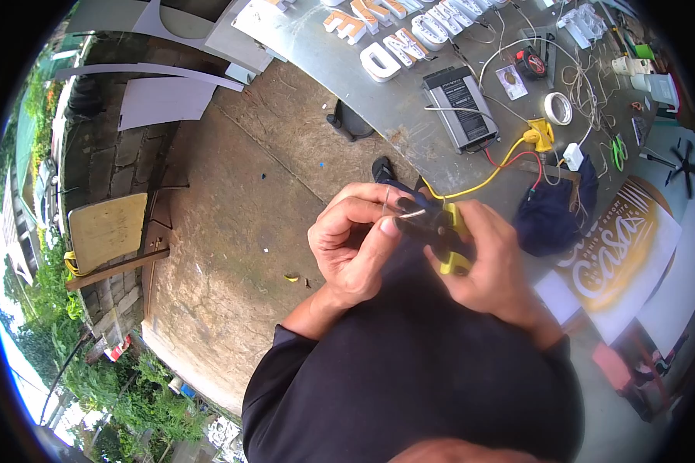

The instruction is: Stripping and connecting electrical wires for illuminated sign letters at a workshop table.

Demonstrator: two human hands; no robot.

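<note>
Close in front of my body, my left hand (349, 245) pinches a thin whitish wire (385, 201) between thumb and fingers. My right hand (488, 256) is wrapped round a pair of pliers (442, 234) with black jaws and yellow-and-black handles. The jaws point left and meet the wire right by my left thumb and fingertips. Whether they bite into the wire or only touch it, I cannot tell. My fingers hide part of the wire's length.
A grey table (398, 116) at the upper right bears a power supply box (459, 108), a yellow socket (541, 135), a tape roll (557, 109), a tape measure (530, 63), green-handled scissors (618, 152), loose cables and white block letters (382, 62). A chair (108, 231) stands left.
</note>
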